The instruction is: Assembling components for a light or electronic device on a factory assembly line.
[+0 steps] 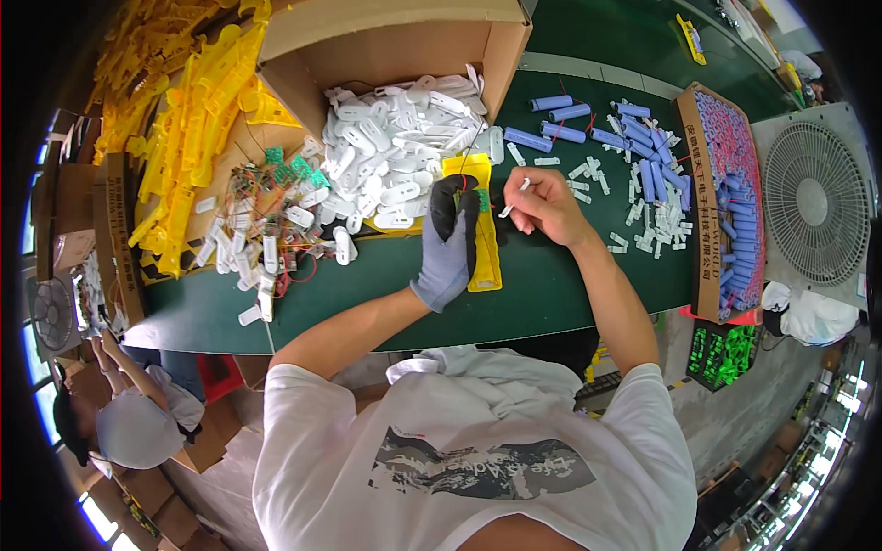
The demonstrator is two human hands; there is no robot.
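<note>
My left hand (446, 248), in a grey glove with black fingers, is closed on a long yellow plastic housing (486, 262) that lies on the green bench. A green circuit board (484, 199) shows at the glove's fingertips, inside the housing. Just right of it, my bare right hand (551, 209) pinches a small white plastic piece (505, 212), held apart from the housing. White oval plastic covers (400, 194) are heaped beyond and left of my gloved hand. Small white clips (591, 174) and blue cylindrical cells (527, 140) are strewn to the right.
A cardboard box (395, 28) opens over the white heap. Yellow housings (197, 119) pile at the far left, near wired circuit boards (299, 167). At right stand a carton of blue cells (706, 266) and a fan (816, 202). Another person (138, 427) sits at lower left.
</note>
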